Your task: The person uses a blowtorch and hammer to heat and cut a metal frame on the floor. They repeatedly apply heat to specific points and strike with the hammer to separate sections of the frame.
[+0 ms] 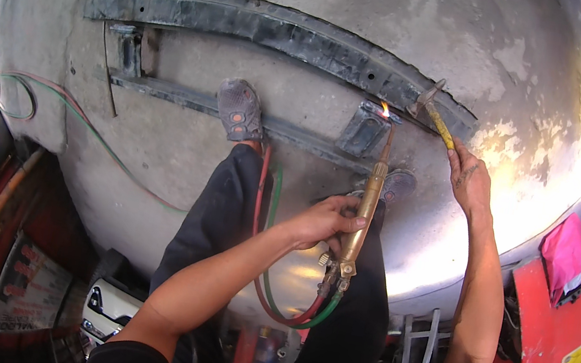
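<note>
My left hand (330, 223) is wrapped round the brass body of a gas torch (363, 213), whose red and green hoses loop below it. At the torch's tip a small orange flame (385, 110) burns against the upper edge of a dark metal bracket (365, 131). My right hand (469, 178) grips the yellow handle of a hammer (440, 123). The hammer's metal head lies over the right end of a long curved steel beam (255, 25); whether it touches the beam I cannot tell.
A thinner metal bar (182, 96) runs below the beam, under my left shoe (240, 108). Gas hoses (95, 133) trail across the concrete floor to the left. A red cabinet (557, 334) with a pink cloth (566, 255) stands at the right. Metal parts lie behind my legs.
</note>
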`<state>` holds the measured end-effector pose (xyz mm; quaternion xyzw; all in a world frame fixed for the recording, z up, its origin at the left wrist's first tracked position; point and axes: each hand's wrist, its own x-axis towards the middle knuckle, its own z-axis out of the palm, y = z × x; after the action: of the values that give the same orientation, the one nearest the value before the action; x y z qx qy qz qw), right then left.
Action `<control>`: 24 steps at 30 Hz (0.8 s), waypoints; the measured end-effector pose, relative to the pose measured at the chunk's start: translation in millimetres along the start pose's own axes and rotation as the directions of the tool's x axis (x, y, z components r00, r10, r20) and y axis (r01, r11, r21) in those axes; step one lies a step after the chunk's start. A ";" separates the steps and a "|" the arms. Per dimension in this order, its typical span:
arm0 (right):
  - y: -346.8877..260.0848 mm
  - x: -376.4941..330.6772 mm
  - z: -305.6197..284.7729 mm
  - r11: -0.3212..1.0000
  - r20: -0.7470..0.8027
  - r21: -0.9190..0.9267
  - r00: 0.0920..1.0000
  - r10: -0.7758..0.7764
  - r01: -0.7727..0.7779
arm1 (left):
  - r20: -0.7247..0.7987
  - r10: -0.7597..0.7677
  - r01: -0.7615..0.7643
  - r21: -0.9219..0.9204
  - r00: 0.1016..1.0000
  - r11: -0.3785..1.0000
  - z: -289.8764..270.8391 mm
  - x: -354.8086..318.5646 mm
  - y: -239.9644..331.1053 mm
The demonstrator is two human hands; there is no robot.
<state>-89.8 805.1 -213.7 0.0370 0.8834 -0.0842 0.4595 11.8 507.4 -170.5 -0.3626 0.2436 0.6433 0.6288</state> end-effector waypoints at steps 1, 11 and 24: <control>2.0 -5.7 13.6 1.000 -0.018 0.017 1.000 0.005 -0.004 | 0.022 0.001 -0.001 -0.010 1.000 1.000 -1.2 2.5 -2.7; -29.9 -133.9 40.1 0.313 0.219 0.884 0.899 0.379 -0.347 | 0.030 0.040 -0.043 0.106 0.999 0.993 6.9 -12.2 0.3; -241.0 -409.6 2.8 -0.073 0.243 0.969 0.875 0.419 -0.234 | -0.074 0.205 -0.164 0.373 0.976 0.913 50.9 -221.8 7.0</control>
<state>113.5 572.7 147.4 0.5615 0.5619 -0.5549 0.2471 -15.2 405.7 31.4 -0.2503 0.4265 0.6221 0.6071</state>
